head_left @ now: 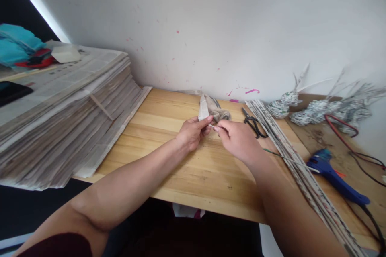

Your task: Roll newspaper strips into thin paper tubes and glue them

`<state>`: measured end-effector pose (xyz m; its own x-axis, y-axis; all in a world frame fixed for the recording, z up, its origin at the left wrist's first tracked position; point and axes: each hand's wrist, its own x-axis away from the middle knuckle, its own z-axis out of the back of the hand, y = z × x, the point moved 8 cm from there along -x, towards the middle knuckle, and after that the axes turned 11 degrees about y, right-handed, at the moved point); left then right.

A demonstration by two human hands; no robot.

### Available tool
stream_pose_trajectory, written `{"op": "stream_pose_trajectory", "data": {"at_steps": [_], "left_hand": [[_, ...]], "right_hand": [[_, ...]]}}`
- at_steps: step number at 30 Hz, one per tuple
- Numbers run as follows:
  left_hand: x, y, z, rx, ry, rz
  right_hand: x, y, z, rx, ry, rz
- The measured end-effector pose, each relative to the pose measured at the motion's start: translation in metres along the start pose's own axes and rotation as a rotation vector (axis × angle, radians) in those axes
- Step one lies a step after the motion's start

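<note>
Over the middle of the table, my left hand (pixel 195 130) pinches a strip of newspaper (pixel 204 108) whose wide end stands up above the fingers. My right hand (pixel 233 134) is closed just beside it, fingertips on a thin pale stick (pixel 212 126) that runs to the paper in my left hand. A long thin rod (pixel 289 160) shows on the far side of my right wrist; whether it is the same stick I cannot tell. Behind the hands lies a crumpled grey-brown cloth (pixel 221 113). Black-handled scissors (pixel 255 123) rest right of my right hand.
A tall stack of newspapers (pixel 99 100) fills the left side. Rolled paper tubes (pixel 280 144) lie along the right, with a blue glue gun (pixel 339 174) and its cord beyond. Woven paper pieces (pixel 285 103) stand by the wall on the right.
</note>
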<state>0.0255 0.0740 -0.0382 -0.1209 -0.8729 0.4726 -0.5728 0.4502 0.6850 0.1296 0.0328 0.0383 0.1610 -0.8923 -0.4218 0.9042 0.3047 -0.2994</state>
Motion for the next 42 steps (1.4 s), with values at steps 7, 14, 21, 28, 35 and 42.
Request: {"op": "stream_pose_trajectory", "data": {"at_steps": [7,14,21,28,35,42], "left_hand": [[0.000,0.000,0.001,-0.026,-0.003,-0.003],[0.001,-0.001,0.000,-0.042,-0.008,0.001],[0.000,0.001,-0.001,-0.047,-0.019,-0.014],[0.002,0.003,-0.004,-0.036,-0.069,-0.021],[0.002,-0.001,-0.008,-0.035,-0.142,0.030],[0.002,-0.002,-0.001,-0.102,-0.062,0.010]], "right_hand": [[0.002,0.005,-0.005,-0.093,-0.067,-0.087],[0.002,0.005,-0.006,-0.110,-0.001,-0.087],[0.003,0.007,-0.008,-0.242,-0.108,-0.177],[0.006,0.010,-0.013,-0.272,-0.144,-0.241],[0.011,0.020,-0.025,-0.412,-0.293,-0.382],[-0.003,0.042,-0.005,-0.079,0.027,-0.284]]}}
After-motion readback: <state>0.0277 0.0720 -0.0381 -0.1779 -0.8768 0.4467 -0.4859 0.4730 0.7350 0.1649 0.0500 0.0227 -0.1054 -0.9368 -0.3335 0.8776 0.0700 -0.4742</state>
